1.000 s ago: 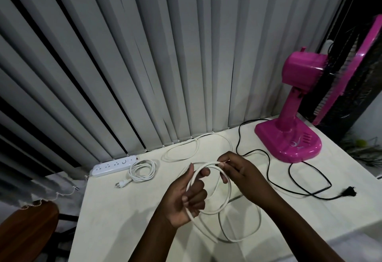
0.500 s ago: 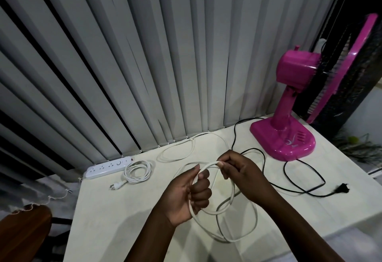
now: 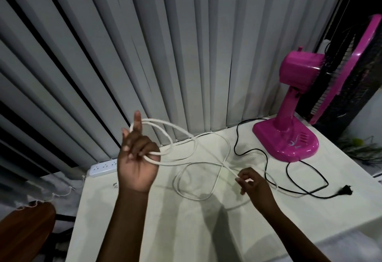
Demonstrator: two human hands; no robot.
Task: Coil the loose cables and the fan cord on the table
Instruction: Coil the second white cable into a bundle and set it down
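At centre frame the left hand [image 3: 137, 162] is raised, its curled fingers closed on two loops of white cable [image 3: 206, 158], forefinger pointing up. Lower right of it, the right hand [image 3: 251, 183] pinches the same cable where it trails slack across the tabletop [image 3: 144, 220]. The slack crosses itself and lies just beside the black fan cord [image 3: 289, 170]; pulling now could knot it or snag that cord.

1. Your left hand [image 3: 137, 163] now sits raised, index finger up, white cable [image 3: 187, 135] loops hooked in it.
2. Your right hand [image 3: 253, 185] sits apart now, lower right, pinching the cable.
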